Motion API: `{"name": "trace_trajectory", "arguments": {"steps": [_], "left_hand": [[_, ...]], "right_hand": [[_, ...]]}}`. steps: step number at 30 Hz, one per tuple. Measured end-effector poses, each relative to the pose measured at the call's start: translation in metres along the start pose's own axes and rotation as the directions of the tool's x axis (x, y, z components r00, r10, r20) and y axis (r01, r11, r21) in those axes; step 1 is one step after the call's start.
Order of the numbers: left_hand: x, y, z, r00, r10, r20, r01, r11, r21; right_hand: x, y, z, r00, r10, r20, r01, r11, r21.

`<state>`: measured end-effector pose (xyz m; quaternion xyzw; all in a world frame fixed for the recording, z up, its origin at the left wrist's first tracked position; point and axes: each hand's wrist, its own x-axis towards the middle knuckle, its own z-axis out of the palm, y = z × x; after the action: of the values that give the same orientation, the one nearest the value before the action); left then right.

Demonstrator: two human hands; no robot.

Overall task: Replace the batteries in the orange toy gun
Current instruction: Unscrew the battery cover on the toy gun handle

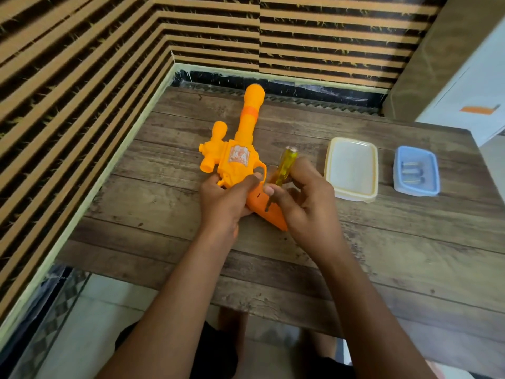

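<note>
On the wooden table (382, 269), tucked into the corner of a striped wall, the orange toy gun (240, 149) lies flat with its barrel pointing away from the person and its darker orange grip angled back toward them. The left hand (224, 203) is wrapped around the gun right where the body meets the grip, fingers curled over the top near the trigger guard, pinning it down.

The right hand (303, 198) is clenched around a screwdriver (282, 168) with a see-through yellow handle. It's held steeply, handle tilted up and away, and the metal tip is down against the side of the grip. Can't really make out a screw there, it's too small and dark.

Off to the right, well clear of the gun, sits a cream-white rectangular container (352, 168). Further right is a smaller blue container (416, 170) with a few little cylinders in it that look like batteries (411, 170), though they're pretty blurry.
</note>
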<state>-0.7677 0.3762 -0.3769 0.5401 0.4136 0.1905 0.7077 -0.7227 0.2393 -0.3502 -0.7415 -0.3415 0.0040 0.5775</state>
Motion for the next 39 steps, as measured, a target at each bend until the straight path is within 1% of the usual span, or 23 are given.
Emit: {"name": "trace_trajectory", "arguments": {"steps": [3,7,9,12,17,19,21,23,25,27,36,39], "left_hand": [[-0.002,0.002,0.001,1.000,0.012,0.018,-0.012,1.000,-0.022],[0.000,0.001,0.000,1.000,0.004,0.015,-0.004,1.000,-0.017],[0.001,0.000,0.001,1.000,0.001,0.010,0.000,1.000,-0.024],[0.000,0.000,0.001,1.000,0.004,0.011,-0.004,0.999,-0.033],[0.000,0.001,0.001,1.000,0.001,0.020,0.000,0.999,-0.038],[0.000,0.001,0.000,1.000,-0.003,0.022,0.004,0.999,-0.046],[-0.001,0.001,0.000,1.000,-0.005,0.025,0.006,0.999,-0.048],[-0.001,0.000,-0.001,0.999,-0.006,0.047,0.008,0.999,-0.052],[0.000,0.000,-0.001,0.999,-0.008,0.050,0.011,0.998,-0.054],[0.001,0.000,-0.001,0.999,-0.015,0.047,0.017,0.999,-0.047],[0.005,0.000,-0.001,0.998,-0.038,0.046,0.039,0.999,-0.024],[0.004,0.000,-0.002,0.998,-0.039,0.058,0.040,0.999,-0.023]], "right_hand": [[-0.003,-0.001,0.002,0.999,-0.052,0.013,0.052,0.999,0.013],[-0.004,-0.003,-0.001,1.000,-0.003,-0.009,0.004,0.999,0.042],[-0.004,-0.005,-0.005,0.999,-0.034,-0.014,0.035,0.998,0.046],[-0.006,-0.012,-0.005,0.997,-0.080,0.007,0.079,0.996,0.032],[-0.008,-0.011,-0.006,0.996,-0.076,0.045,0.076,0.997,0.009],[-0.008,-0.011,-0.006,0.994,-0.103,0.038,0.103,0.995,-0.011],[-0.008,-0.014,-0.004,0.983,-0.182,0.009,0.182,0.981,-0.068],[-0.008,-0.015,-0.003,0.968,-0.246,-0.053,0.239,0.965,-0.111],[-0.008,-0.015,-0.002,0.957,-0.256,-0.135,0.239,0.962,-0.133],[-0.008,-0.015,-0.003,0.953,-0.247,-0.173,0.225,0.965,-0.135],[-0.008,-0.022,-0.004,0.980,-0.197,-0.008,0.197,0.979,-0.043],[-0.008,-0.022,-0.004,0.975,-0.219,0.028,0.220,0.975,-0.037]]}}
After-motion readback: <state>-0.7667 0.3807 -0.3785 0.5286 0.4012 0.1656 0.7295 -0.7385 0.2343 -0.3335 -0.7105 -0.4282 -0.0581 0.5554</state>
